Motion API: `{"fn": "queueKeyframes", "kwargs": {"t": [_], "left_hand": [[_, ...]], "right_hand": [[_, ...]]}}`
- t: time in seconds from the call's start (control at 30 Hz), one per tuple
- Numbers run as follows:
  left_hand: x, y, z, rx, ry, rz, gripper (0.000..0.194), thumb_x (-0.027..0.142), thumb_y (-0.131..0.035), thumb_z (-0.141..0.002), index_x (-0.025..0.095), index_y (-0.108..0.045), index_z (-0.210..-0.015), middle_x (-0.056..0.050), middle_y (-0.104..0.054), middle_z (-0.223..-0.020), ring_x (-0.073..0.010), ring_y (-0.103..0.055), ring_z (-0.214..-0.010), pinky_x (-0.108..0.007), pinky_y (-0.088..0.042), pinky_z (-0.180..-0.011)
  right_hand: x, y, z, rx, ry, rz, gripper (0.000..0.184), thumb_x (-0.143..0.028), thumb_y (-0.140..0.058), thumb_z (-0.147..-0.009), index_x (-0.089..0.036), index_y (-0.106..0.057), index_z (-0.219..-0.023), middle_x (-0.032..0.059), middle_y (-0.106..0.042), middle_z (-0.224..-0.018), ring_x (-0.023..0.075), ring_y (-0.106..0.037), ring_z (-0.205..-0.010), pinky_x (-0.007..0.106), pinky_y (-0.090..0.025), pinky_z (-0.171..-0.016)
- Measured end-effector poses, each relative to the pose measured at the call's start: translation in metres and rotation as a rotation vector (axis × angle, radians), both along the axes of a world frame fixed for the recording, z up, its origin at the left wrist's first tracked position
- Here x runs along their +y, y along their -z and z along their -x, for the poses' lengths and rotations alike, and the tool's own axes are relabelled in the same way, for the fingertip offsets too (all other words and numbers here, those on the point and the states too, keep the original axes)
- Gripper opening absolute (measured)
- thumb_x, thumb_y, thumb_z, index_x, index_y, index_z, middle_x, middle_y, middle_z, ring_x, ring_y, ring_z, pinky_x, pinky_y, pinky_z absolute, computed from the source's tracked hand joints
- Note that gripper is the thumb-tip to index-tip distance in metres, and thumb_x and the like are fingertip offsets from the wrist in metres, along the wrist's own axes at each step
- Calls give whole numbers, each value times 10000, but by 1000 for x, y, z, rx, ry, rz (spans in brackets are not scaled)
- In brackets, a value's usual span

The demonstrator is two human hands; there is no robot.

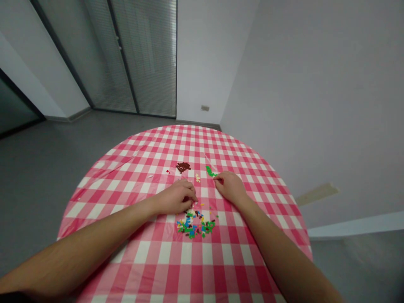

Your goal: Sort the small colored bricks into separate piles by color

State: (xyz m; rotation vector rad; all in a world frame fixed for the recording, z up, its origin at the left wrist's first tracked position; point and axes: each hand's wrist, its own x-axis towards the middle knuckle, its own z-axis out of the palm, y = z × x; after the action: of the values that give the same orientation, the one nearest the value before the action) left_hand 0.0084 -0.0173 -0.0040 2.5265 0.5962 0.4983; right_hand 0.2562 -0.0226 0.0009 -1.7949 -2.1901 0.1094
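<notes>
A round table under a red and white checked cloth fills the lower view. A heap of small mixed-colour pieces lies near me. My left hand rests curled at the heap's far edge, fingertips pinched on something too small to name. My right hand lies curled to the right, its fingertips at a small group of green pieces. A brown pile sits farther off, a few yellowish pieces between the hands, and tiny red bits to the left.
Grey floor surrounds the table. Glass doors with blinds stand at the back left, a pale wall rises close on the right with a socket low on the far wall.
</notes>
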Motion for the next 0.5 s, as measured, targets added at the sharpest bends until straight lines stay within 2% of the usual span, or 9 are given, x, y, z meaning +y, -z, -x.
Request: {"fn": "queueKeyframes", "kwargs": {"t": [0.17,0.3,0.37,0.5], "left_hand": [[0,0,0,3,1,-1,194,84,-592,-807,191,-736,-883,-36,-693,-895,-181,-606,-879,-340,-426,-875],[1,3,0,2,3,-11,197,85,-594,-811,189,-737,-899,-36,-690,-900,-178,-607,-885,-337,-421,-878],[1,4,0,1,-3,-13,200,83,-594,-811,188,-737,-904,-36,-689,-907,-180,-606,-896,-339,-419,-885],[0,5,0,-1,-12,-15,198,83,-584,-813,192,-731,-889,-33,-685,-919,-181,-602,-915,-338,-418,-892]], "right_hand": [[5,4,3,-5,-13,-20,225,-222,-553,-893,-198,-777,-910,72,-757,-936,210,-663,-861,314,-487,-753],[-2,-2,6,67,-36,-51,187,-200,-588,-863,-196,-773,-892,66,-758,-905,207,-669,-829,310,-485,-748],[-10,-8,9,133,-130,1,176,-176,-601,-841,-200,-773,-873,52,-759,-876,189,-669,-787,289,-477,-719],[-26,-17,19,191,-461,239,159,-179,-634,-821,-220,-782,-862,22,-758,-821,157,-659,-726,246,-454,-675]]}}
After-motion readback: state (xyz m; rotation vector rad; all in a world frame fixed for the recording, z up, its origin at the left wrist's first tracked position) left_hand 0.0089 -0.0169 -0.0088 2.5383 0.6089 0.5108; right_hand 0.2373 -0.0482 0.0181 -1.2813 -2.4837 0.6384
